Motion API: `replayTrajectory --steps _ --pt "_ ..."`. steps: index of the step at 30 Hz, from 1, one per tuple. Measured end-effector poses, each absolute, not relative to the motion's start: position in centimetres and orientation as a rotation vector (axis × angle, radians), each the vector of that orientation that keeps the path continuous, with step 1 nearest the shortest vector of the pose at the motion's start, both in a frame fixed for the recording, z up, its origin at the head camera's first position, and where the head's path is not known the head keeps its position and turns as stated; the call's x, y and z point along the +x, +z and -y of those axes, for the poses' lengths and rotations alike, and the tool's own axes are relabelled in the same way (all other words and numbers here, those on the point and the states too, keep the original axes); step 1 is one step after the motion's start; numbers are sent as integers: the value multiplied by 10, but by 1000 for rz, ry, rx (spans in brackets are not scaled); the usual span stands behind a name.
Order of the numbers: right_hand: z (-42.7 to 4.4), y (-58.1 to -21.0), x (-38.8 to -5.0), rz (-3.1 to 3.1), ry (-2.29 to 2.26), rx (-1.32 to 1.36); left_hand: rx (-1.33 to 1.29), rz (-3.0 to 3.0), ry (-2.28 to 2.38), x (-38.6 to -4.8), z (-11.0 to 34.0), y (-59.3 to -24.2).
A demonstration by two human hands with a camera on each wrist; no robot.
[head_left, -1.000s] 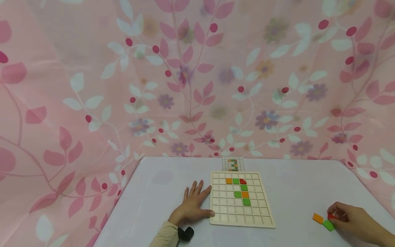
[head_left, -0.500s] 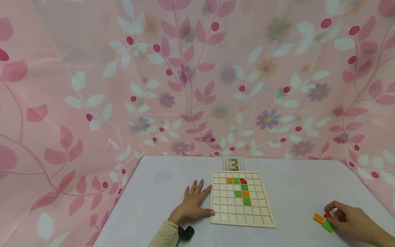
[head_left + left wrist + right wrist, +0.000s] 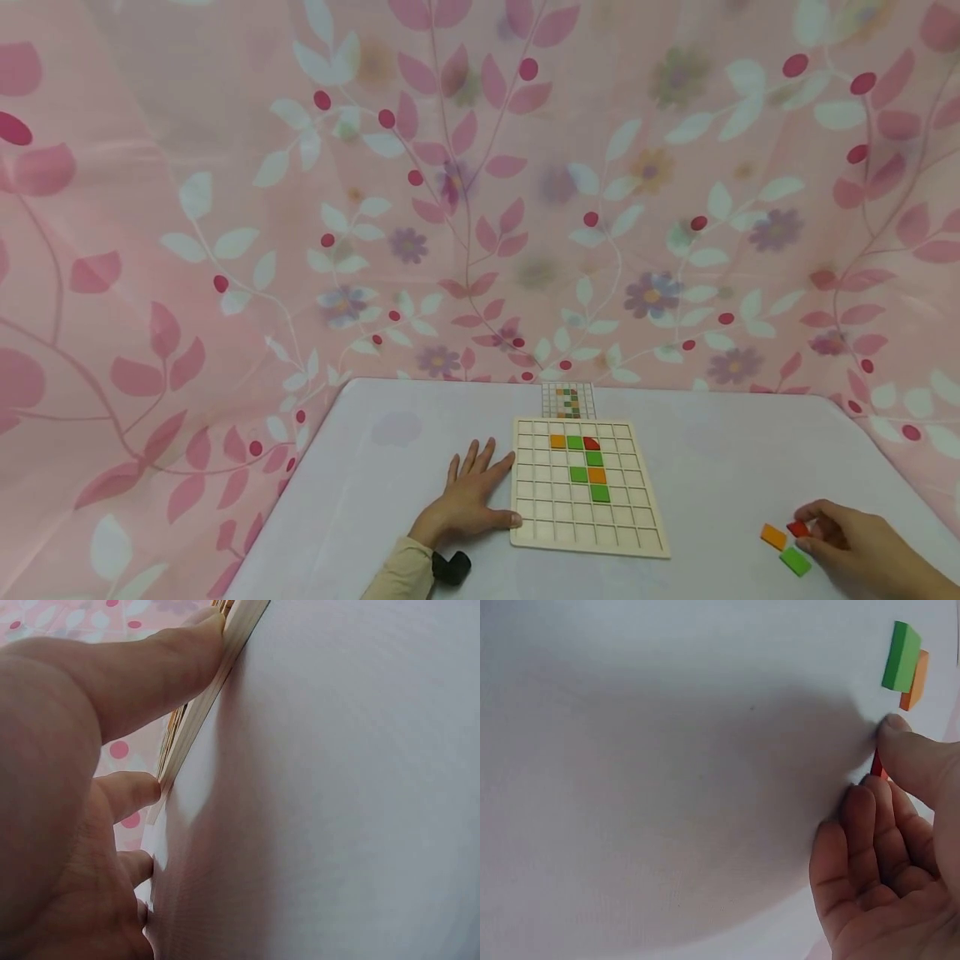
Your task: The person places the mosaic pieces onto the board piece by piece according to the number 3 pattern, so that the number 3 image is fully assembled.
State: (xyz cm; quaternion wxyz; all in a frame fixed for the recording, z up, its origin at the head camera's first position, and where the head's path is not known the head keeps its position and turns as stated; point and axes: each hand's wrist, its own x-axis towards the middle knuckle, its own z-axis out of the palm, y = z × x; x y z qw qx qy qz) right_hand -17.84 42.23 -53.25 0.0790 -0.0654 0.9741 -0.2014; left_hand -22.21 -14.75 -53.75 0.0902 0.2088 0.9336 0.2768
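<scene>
Currently, red tile [image 3: 798, 529] is pinched at right by right hand [image 3: 862, 536], could be dropped if grip slips, while board [image 3: 545, 511] is touched at its left edge by outspread left hand [image 3: 467, 502].

Curtained nook, floral drape [image 3: 480, 183], white table [image 3: 720, 475]

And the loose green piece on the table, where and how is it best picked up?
The green piece is probably best pinched by the two opposite edges that run away from the orange piece, coming from above, from the side of the right hand. It lies flat with visible thickness, and the orange piece sits close off its far-left end.
</scene>
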Motion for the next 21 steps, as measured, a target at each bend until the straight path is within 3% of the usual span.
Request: replayTrajectory --steps 9,21 --pt "-423 -539 -181 -2989 -457 -280 636 -2769 828 -223 149 -540" --pt "-397 -523 -184 -2920 -571 -191 640 -2768 848 -222 148 -537"
